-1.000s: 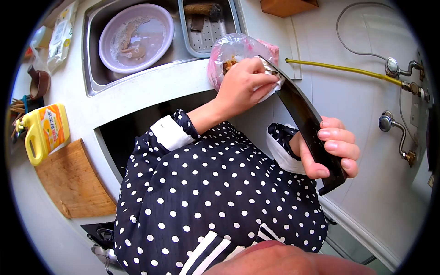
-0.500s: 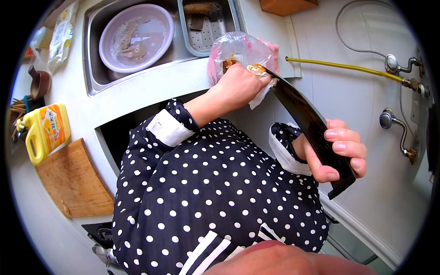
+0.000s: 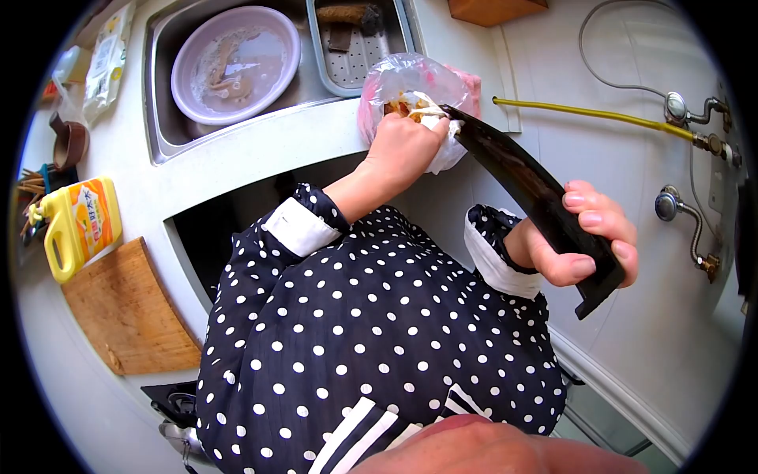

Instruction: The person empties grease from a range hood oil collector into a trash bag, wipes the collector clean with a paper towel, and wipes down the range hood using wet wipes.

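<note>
A long, dark, curved tray-like piece [image 3: 530, 186] slants from the bag down to the right. My right hand [image 3: 598, 237] grips its lower end, thumb on the near side and fingers round the far edge. My left hand [image 3: 401, 150] is closed on a crumpled white tissue [image 3: 433, 117] with orange-brown stains, next to the piece's upper tip. Behind that hand a clear and pink plastic bag [image 3: 407, 75] stands open at the counter edge, with brownish scraps in its mouth.
A purple basin [image 3: 183, 101] of cloudy water sits in the steel sink [image 3: 158, 134], beside a grey perforated tray [image 3: 355, 73]. At left are a yellow jug [image 3: 88, 217] and a wooden board [image 3: 130, 312]. A yellow hose [image 3: 592, 114] and valves [image 3: 668, 207] are at right.
My left hand has moved left and down from the dark piece's surface towards the bag, still holding the tissue. My right hand and the piece's lower end have shifted right and slightly up.
</note>
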`<control>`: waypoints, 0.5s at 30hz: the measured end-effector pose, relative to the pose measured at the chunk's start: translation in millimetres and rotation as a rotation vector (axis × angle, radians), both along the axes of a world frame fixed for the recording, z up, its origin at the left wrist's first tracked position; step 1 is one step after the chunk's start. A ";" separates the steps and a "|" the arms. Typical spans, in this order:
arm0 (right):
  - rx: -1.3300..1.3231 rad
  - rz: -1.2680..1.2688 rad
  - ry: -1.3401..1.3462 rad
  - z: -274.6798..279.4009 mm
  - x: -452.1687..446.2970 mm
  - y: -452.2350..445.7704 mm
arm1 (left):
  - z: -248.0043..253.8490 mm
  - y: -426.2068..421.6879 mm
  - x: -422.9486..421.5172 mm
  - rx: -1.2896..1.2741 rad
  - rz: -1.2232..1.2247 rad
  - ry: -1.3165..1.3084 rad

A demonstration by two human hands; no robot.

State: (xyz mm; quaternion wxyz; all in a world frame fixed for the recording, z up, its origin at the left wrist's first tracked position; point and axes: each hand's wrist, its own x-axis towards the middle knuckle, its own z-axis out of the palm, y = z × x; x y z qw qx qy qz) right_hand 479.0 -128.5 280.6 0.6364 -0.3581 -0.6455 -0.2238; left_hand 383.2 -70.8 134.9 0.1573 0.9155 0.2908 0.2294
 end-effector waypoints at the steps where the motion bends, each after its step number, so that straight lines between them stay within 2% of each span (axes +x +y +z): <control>1: 0.007 -0.001 0.001 0.7 0.4 0.4 | -1.4 -0.5 -0.6 0.012 0.019 -0.030; 4: 0.051 -0.054 0.009 2.3 3.6 2.5 | -1.9 -1.7 -4.6 -0.015 0.091 -0.097; 7: 0.051 -0.060 -0.027 3.3 4.1 3.0 | -1.5 0.7 -8.7 0.010 0.156 -0.305; 10: 0.013 -0.013 -0.033 4.6 4.4 -2.7 | 2.9 -1.4 -8.9 -0.316 0.165 -0.587; 13: 0.015 0.069 -0.018 1.1 -3.0 -1.9 | 7.1 -1.1 -1.2 -0.493 0.139 -0.836; 15: -0.019 0.139 -0.034 -0.4 -3.9 -5.3 | 4.7 2.1 6.2 -0.509 0.044 -0.888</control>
